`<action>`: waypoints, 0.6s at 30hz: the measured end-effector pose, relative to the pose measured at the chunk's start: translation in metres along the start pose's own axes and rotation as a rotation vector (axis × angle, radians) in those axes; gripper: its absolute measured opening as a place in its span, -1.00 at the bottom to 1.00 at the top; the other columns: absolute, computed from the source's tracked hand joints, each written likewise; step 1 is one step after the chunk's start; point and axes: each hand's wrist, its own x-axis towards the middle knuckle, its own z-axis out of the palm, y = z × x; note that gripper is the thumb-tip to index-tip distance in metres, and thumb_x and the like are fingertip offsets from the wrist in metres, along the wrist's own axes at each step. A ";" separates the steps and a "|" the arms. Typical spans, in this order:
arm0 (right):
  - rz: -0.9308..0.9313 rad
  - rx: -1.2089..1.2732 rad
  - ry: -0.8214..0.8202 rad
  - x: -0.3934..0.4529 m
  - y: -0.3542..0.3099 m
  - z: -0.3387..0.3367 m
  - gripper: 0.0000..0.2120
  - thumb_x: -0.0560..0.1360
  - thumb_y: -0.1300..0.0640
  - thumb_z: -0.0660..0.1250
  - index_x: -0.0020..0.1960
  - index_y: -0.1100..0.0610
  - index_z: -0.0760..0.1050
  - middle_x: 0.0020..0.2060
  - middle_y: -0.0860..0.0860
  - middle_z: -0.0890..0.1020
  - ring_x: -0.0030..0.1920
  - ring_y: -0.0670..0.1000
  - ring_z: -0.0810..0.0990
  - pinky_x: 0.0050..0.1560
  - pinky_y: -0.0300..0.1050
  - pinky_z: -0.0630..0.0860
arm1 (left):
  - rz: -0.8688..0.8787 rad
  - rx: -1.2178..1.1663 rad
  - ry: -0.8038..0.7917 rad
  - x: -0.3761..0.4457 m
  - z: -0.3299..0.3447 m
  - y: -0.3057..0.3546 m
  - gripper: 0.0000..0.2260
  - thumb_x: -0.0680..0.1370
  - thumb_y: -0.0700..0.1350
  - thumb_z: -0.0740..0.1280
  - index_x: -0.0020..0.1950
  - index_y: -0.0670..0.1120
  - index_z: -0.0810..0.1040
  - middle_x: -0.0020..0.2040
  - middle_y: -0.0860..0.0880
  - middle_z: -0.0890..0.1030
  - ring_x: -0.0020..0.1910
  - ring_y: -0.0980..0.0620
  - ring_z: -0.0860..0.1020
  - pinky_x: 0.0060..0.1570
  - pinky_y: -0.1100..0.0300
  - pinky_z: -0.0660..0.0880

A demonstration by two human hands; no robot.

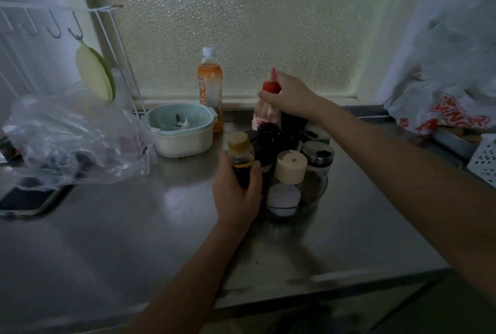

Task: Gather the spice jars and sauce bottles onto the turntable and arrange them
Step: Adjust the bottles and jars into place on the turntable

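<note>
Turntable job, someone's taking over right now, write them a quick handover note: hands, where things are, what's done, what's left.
Left hand: gripping the yellow-capped bottle at the turntable's left edge.
Right hand: holding the red-capped bottle at the back.
Done: several jars already on the turntable, including the beige-lidded jar and metal-lidded shakers.
Left: settle both held bottles; the orange bottle stands off it, by the window, possibly a drink.
</note>
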 end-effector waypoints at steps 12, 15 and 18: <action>0.127 -0.185 -0.179 -0.007 0.018 -0.001 -0.44 0.54 -0.12 0.24 0.38 0.22 0.30 0.26 0.21 0.49 0.23 0.16 0.46 0.02 -0.18 0.26 | -0.145 0.211 0.005 0.004 -0.003 -0.007 -0.79 0.48 0.18 0.10 -0.05 0.07 0.32 -0.32 0.19 0.47 -0.33 0.34 0.44 -0.37 0.36 0.32; 0.149 -0.194 -0.211 -0.009 0.020 -0.005 -0.45 0.54 -0.20 0.19 0.32 0.20 0.37 0.19 0.20 0.53 0.15 0.15 0.50 -0.01 -0.13 0.30 | -0.138 0.200 -0.016 0.003 -0.003 -0.007 -0.74 0.48 0.18 0.11 -0.04 0.01 0.37 -0.34 0.19 0.47 -0.35 0.33 0.45 -0.39 0.44 0.30; 0.196 -0.122 -0.103 -0.018 0.015 -0.017 -0.39 0.43 -0.46 0.00 -0.01 0.04 0.48 -0.08 0.04 0.58 0.01 0.12 0.53 0.16 0.11 0.37 | -0.054 0.154 -0.054 0.000 -0.003 -0.004 -0.70 0.50 0.14 0.15 -0.03 -0.08 0.42 -0.29 0.07 0.54 -0.35 0.22 0.48 -0.38 0.38 0.35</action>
